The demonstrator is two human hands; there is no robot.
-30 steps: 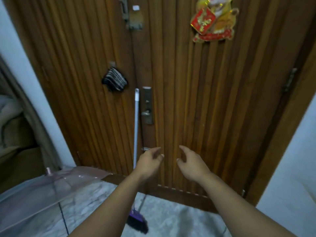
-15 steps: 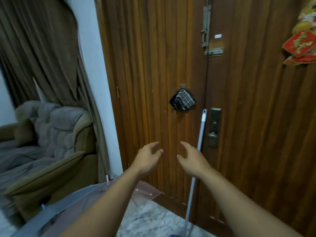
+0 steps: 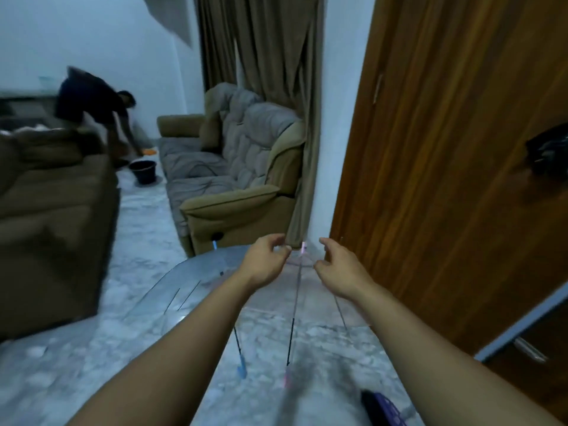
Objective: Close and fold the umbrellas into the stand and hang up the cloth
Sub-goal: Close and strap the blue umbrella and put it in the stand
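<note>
Hands — left hand (image 3: 266, 263), right hand (image 3: 339, 269) — empty above open umbrellas (image 3: 196, 287).

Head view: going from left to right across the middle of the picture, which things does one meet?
Brown sofa → black bucket → grey-covered armchair → curtain → white wall strip → wooden door → dark cloth on the door.

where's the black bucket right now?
In the head view the black bucket stands on the marble floor at upper left, between the brown sofa and the grey-cushioned couch, just below the bending person.
</note>
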